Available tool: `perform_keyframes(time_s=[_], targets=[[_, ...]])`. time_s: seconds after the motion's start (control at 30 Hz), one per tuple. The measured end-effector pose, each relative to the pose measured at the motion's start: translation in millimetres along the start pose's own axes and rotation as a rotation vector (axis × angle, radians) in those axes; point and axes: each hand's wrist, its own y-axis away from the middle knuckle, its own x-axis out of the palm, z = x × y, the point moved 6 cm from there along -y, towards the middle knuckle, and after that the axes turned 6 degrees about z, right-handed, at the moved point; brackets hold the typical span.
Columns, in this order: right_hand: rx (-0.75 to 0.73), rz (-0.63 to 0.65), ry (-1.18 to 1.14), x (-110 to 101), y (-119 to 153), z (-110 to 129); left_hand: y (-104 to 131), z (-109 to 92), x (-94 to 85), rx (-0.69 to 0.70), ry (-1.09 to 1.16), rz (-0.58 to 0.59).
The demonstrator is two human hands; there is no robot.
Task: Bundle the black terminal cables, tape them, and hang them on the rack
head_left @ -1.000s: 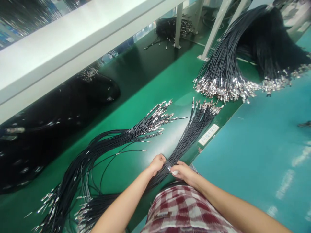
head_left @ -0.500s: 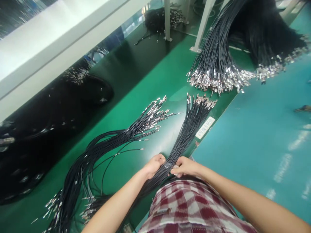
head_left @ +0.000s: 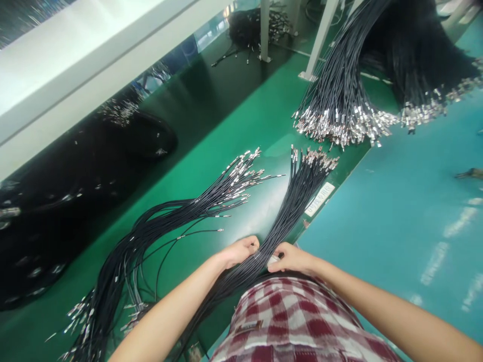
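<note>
Little change against half a second back — view tipped a touch, far piles sit slightly lower in frame, hands a shade higher on the same bundle. Wires on the bench unmoved.

Largest first. Green bench (head_left: pixel 234 125) carries everything; no bins or trays in sight, all wires lie loose on it. Blue floor (head_left: pixel 415 211) off to the right. White rail (head_left: pixel 94 65) runs across top left. Dark heap (head_left: pixel 75 186) under it, detail too murky to tell. Big pile (head_left: pixel 339 95) of black wires top right, silver terminals fanned toward the bench edge; second pile (head_left: pixel 426 65) just beside it, terminals over the floor side. Small far pile (head_left: pixel 252 27) by a white post (head_left: pixel 265 30).

Loose fan (head_left: pixel 169 221) of wires mid-bench, terminals pointing up-right, tails curling down left. Held bundle (head_left: pixel 290 201) just beside it, terminals near a white label (head_left: pixel 319 199), other end passing between the hands toward the checked shirt (head_left: pixel 298 322).

Left hand (head_left: pixel 239 251) closed around the bundle. Right hand (head_left: pixel 289 257) pinching it just beside, fingertips on a pale band at the grip point — band too small to identify.
</note>
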Motion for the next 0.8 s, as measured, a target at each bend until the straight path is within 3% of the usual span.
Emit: perform_keyframes(time_s=[0.13,0.27,0.4,0.5,0.6,0.73,0.8], targets=[[0.054,0.095,0.003,-2,3,-3,0,-10,-0.9,0.061,-0.096,0.087],[-0.035,0.191,-0.004,3,6,10,2,2,3.4,0.002,0.158,0.143],[-0.171,-0.064,0.063,5,3,21,10,16,10.7,-0.044,0.467,0.163],[-0.089,-0.221,-0.105,11,-6,10,10,26,17.3,-0.052,0.531,0.141],[-0.041,-0.282,-0.255,13,-11,-5,6,36,26.4,-0.021,0.582,0.107],[0.013,-0.337,0.038,-6,11,-7,2,44,32.7,0.088,0.640,-0.012],[0.101,-0.255,0.251,-17,31,4,3,43,33.8,0.153,0.648,-0.068]])
